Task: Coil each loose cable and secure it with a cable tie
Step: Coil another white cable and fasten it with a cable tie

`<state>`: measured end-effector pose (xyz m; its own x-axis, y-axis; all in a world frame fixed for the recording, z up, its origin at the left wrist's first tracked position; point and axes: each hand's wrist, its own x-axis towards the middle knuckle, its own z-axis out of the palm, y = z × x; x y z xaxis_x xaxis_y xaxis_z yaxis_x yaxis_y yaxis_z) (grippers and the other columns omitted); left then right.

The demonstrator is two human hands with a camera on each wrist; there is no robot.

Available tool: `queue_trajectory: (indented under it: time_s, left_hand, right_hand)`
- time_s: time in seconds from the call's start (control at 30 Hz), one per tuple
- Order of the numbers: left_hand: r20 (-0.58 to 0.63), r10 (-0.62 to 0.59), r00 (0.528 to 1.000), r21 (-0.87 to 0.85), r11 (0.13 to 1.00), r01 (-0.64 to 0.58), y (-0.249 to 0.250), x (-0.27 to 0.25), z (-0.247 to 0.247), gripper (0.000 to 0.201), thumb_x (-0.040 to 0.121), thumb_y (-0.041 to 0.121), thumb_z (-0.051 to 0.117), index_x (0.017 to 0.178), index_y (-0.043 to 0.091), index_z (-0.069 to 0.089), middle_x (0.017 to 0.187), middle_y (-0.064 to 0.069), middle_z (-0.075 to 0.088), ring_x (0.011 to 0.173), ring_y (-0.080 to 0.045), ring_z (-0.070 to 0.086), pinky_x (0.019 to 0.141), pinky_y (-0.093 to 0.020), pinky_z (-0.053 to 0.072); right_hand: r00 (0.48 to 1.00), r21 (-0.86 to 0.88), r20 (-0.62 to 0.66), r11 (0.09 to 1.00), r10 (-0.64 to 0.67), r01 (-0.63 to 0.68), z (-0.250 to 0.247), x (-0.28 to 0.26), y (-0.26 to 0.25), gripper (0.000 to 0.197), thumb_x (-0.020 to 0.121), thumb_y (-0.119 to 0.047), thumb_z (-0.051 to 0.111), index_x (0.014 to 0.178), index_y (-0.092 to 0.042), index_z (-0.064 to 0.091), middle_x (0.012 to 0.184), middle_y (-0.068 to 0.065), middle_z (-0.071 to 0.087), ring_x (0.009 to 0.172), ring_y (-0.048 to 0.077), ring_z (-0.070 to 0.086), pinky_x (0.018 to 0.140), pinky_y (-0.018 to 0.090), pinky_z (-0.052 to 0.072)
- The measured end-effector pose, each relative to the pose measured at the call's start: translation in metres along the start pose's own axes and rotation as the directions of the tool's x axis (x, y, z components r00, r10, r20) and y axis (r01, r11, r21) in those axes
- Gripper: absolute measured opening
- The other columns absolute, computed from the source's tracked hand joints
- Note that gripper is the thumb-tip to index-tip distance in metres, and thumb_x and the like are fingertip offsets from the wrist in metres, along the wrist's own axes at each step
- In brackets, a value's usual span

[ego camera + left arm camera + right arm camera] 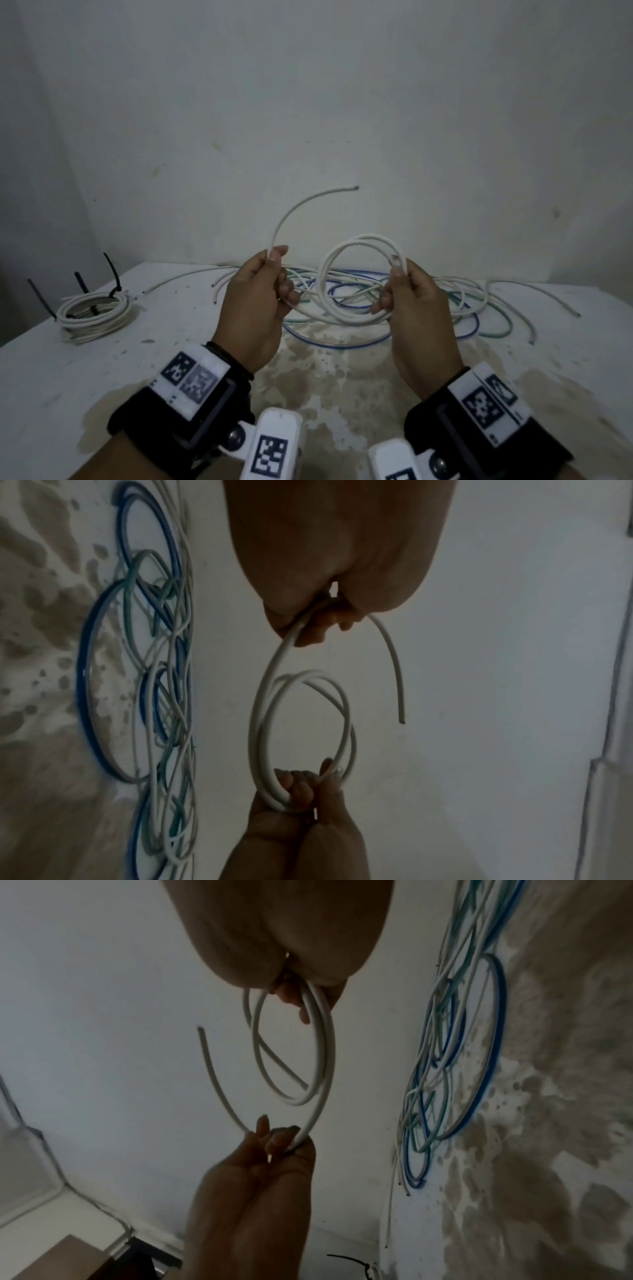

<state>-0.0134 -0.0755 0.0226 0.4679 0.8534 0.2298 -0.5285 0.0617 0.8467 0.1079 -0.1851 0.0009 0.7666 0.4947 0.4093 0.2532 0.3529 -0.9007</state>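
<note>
Head view: right hand (pixel 411 308) grips the white cable (pixel 359 274) coil upright above the table (pixel 102 359); left hand (pixel 257 301) pinches its tail, free end arcing up-right.

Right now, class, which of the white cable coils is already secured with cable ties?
The white coil lying on the table's left side: black ties stick up from it. The coil in the hands has none.

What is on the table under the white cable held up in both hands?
Under the white cable, a loose tangle of blue, green and white cables lies on the stained table. The hands hide part of it, so its full layout is unclear.
</note>
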Motion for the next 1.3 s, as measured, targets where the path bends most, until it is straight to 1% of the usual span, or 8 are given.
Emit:
queue_trajectory:
  time_s: [0.17, 0.33, 0.5, 0.57, 0.83, 1.0, 1.17, 1.3]
  left_hand:
    - [0.028, 0.119, 0.992, 0.342, 0.932, -0.121, -0.002, 0.001, 0.000, 0.027, 0.102, 0.019, 0.041, 0.091, 0.010, 0.063, 0.053, 0.003, 0.041, 0.053, -0.015, 0.041, 0.053, -0.028, 0.042]
    - [0.116, 0.185, 0.976, 0.496, 0.841, -0.218, -0.001, 0.000, 0.000, 0.029, 0.100, 0.014, 0.042, 0.079, 0.008, 0.061, 0.087, -0.016, 0.066, 0.088, -0.033, 0.064, 0.086, -0.042, 0.055]
    - [0.299, 0.195, 0.934, 0.620, 0.704, -0.346, 0.001, -0.003, 0.001, 0.025, 0.100, 0.012, 0.043, 0.094, 0.012, 0.067, 0.084, -0.001, 0.071, 0.079, -0.011, 0.067, 0.073, -0.021, 0.054]
    - [0.335, 0.214, 0.918, 0.647, 0.656, -0.389, 0.000, -0.003, -0.001, 0.027, 0.100, 0.013, 0.043, 0.093, 0.018, 0.069, 0.084, 0.003, 0.071, 0.081, -0.011, 0.066, 0.075, -0.021, 0.053]
    - [0.219, 0.054, 0.974, 0.469, 0.870, -0.154, -0.008, -0.011, 0.015, 0.037, 0.097, -0.001, 0.040, 0.106, 0.023, 0.066, 0.079, 0.001, 0.069, 0.075, -0.015, 0.060, 0.077, -0.032, 0.054]
    - [0.376, 0.086, 0.923, 0.597, 0.739, -0.312, -0.005, -0.014, 0.015, 0.025, 0.099, 0.021, 0.047, 0.087, 0.014, 0.068, 0.061, 0.002, 0.057, 0.050, -0.016, 0.047, 0.052, -0.028, 0.044]
    - [0.363, -0.144, 0.921, 0.553, 0.828, -0.089, -0.002, -0.016, 0.015, 0.029, 0.101, 0.016, 0.041, 0.093, 0.000, 0.063, 0.058, -0.004, 0.041, 0.046, -0.016, 0.030, 0.046, -0.027, 0.028]
    - [0.311, -0.069, 0.948, 0.583, 0.802, -0.133, -0.005, -0.017, 0.021, 0.024, 0.096, 0.026, 0.052, 0.089, 0.013, 0.071, 0.046, 0.014, 0.048, 0.042, -0.001, 0.042, 0.044, -0.013, 0.032]
  right_hand:
    - [0.990, -0.153, 0.130, 0.985, -0.060, 0.080, 0.003, -0.009, -0.008, 0.025, 0.101, -0.027, 0.039, 0.099, -0.028, 0.063, 0.058, 0.002, 0.042, 0.053, 0.017, 0.043, 0.049, 0.024, 0.040]
    - [0.972, -0.205, 0.217, 0.969, -0.089, 0.135, 0.002, -0.007, -0.006, 0.025, 0.101, -0.029, 0.040, 0.100, -0.027, 0.065, 0.055, -0.001, 0.046, 0.050, 0.015, 0.044, 0.052, 0.029, 0.040]
    - [0.960, -0.256, 0.266, 0.953, -0.090, 0.161, 0.000, -0.001, -0.007, 0.024, 0.100, -0.029, 0.041, 0.098, -0.030, 0.065, 0.058, -0.002, 0.049, 0.057, 0.019, 0.046, 0.060, 0.033, 0.039]
    - [0.954, -0.235, 0.291, 0.962, -0.068, 0.140, -0.002, 0.001, -0.009, 0.024, 0.100, -0.029, 0.042, 0.094, -0.032, 0.065, 0.058, 0.005, 0.046, 0.055, 0.022, 0.043, 0.057, 0.036, 0.038]
    - [0.935, -0.314, 0.344, 0.928, -0.083, 0.198, -0.005, 0.005, -0.005, 0.025, 0.100, -0.029, 0.042, 0.092, -0.020, 0.064, 0.057, -0.004, 0.045, 0.056, 0.019, 0.044, 0.059, 0.032, 0.037]
    - [0.884, -0.352, 0.467, 0.912, -0.021, 0.208, -0.011, 0.005, -0.008, 0.029, 0.100, -0.026, 0.043, 0.076, -0.032, 0.059, 0.050, -0.012, 0.047, 0.048, 0.005, 0.038, 0.057, 0.029, 0.033]
    - [0.830, -0.467, 0.558, 0.834, 0.021, 0.292, -0.013, 0.003, -0.014, 0.028, 0.101, -0.026, 0.041, 0.076, -0.026, 0.055, 0.053, -0.010, 0.046, 0.048, 0.004, 0.041, 0.051, 0.016, 0.028]
    - [0.872, -0.504, 0.482, 0.787, -0.087, 0.357, -0.011, -0.002, -0.015, 0.034, 0.098, -0.024, 0.046, 0.065, -0.026, 0.046, 0.060, -0.005, 0.050, 0.056, 0.005, 0.048, 0.053, 0.016, 0.034]
